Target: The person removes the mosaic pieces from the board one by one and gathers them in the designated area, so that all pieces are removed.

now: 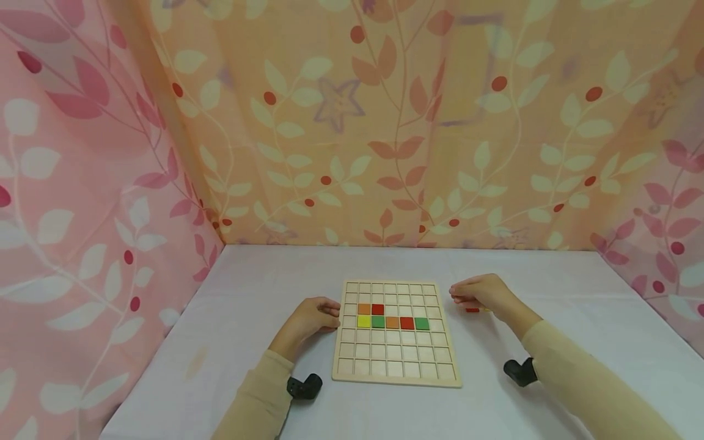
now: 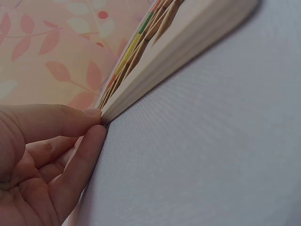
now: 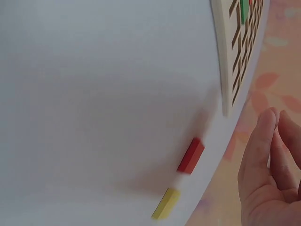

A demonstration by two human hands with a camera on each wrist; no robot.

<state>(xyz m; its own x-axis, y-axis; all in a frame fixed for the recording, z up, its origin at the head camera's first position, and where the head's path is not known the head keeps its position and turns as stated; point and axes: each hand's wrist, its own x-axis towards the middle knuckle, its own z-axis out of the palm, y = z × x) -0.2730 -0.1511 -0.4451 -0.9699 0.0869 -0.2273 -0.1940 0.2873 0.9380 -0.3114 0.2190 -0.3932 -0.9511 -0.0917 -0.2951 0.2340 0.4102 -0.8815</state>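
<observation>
A wooden grid board (image 1: 393,370) lies flat on the table. Several coloured square tiles fill cells in two of its rows: an orange tile (image 1: 364,309) and a red tile (image 1: 377,309) above, with a yellow tile (image 1: 364,321) and green, orange and red ones below. At the board's left edge, my left hand (image 1: 308,318) pinches the rim between thumb and index finger. My right hand (image 1: 484,292) is held above the table right of the board, fingertips drawn together; I cannot tell whether a tile is between them. Beneath it lie a loose red tile (image 3: 191,156) and a yellow tile (image 3: 165,204).
White cloth covers the table (image 1: 258,275). A floral curtain (image 1: 341,153) hangs along the back, and pink floral cloth (image 1: 82,214) stands at the left side. Black wrist cameras (image 1: 304,387) are on both sleeves.
</observation>
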